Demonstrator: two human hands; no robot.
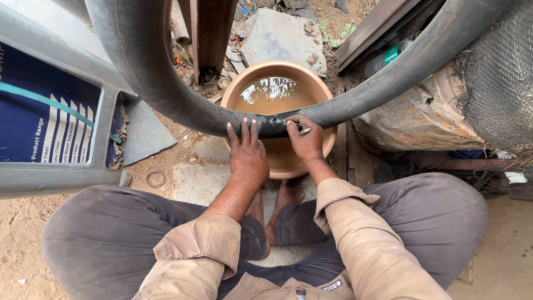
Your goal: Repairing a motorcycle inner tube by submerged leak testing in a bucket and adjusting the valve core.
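Both hands are meeting at the lowest curve of a large black rubber inner tube point(183, 105), which is arching across the upper half of the view from ten o'clock down to the centre and up again to two o'clock. Left hand point(247, 153) is lying flat and open, palm down, its fingers point(242, 130) stretched toward twelve o'clock with the tips pressing against the tube's near wall. Right hand point(305, 139) is sitting just at three o'clock of the left one, curled closed around a small metal tool point(303, 130) whose tip is pointing toward nine o'clock at a rough spot on the rubber. Both forearms are reaching out from rolled tan sleeves point(355, 244), wrists fairly straight, elbows tucked between the knees of grey trousers point(100, 233). The person is sitting cross-legged, bare feet point(286, 200) showing under the wrists.

Directly beneath the hands and the tube, a round copper-coloured basin of muddy water point(272, 94) is standing on sandy ground. A grey-framed blue panel point(50, 122) is lying at nine o'clock, a flat grey stone point(283, 36) at twelve o'clock, and coarse woven sacking point(497, 78) at two o'clock.
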